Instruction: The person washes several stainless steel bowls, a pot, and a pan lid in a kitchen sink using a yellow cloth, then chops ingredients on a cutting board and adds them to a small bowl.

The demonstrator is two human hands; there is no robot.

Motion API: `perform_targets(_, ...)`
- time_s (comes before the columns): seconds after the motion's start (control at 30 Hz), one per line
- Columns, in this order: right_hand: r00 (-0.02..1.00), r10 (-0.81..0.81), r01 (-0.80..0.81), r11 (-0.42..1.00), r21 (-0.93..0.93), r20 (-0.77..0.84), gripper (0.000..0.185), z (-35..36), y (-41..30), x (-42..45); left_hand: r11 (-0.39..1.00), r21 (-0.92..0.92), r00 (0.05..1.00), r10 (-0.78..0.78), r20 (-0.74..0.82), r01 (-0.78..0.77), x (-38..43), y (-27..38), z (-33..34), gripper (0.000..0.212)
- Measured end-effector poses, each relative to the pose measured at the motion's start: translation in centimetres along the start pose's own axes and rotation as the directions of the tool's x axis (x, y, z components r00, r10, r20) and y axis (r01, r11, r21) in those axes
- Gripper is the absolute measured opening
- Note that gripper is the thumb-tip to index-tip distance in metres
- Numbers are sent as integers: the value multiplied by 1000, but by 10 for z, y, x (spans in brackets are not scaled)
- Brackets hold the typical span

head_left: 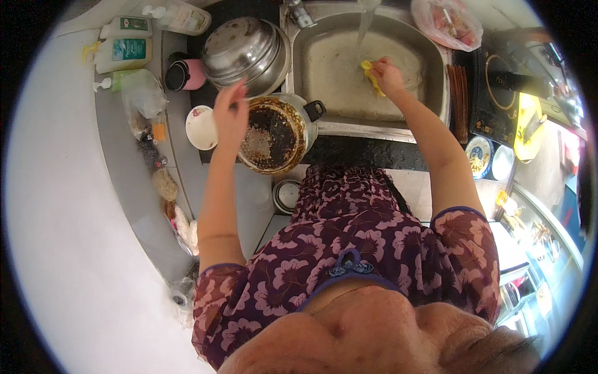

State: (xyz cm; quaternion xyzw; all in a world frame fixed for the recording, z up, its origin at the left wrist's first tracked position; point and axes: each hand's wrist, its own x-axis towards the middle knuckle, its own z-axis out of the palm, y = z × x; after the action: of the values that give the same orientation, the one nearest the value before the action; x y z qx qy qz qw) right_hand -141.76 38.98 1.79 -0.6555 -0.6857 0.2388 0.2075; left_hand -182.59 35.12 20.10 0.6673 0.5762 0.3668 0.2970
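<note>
My right hand (387, 77) grips a yellow cloth or sponge (373, 79) over the steel sink basin (327, 84). A stream of water (364, 28) falls into the basin beside it. My left hand (230, 117), blurred, is at the left side of a metal pot (271, 135). The pot's round face is scorched black and brown, and a black side handle (315, 110) sticks out at its right. Whether my left hand touches the pot is unclear. Left of that hand sits a white bowl (201, 128) with reddish bits inside.
Shiny steel cookware (243, 51) lies dome-up behind the pot, near a pink cup with a black lid (187, 75). Several bottles (124, 53) line the left ledge. A plastic bag (448, 23) and chopsticks (459, 100) flank the sink. Right stands a blue-patterned bowl with food (479, 156).
</note>
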Motion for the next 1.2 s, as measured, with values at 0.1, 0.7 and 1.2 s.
perform_targets(0.1,987,161,-159,971,177,1,36,-42,-53,20,692,-533,871,-346,347,487,74,41,64,43)
perform_targets(0.7,947,-267,309,911,272,-180,18,-199,-147,46,-49,-827,695,-516,501,560,211,42,139,28)
perform_targets(1.2,915,-315,388,857,338,-251,16,-283,-111,-34,963,-200,709,267,652,-179,99,184,219,37)
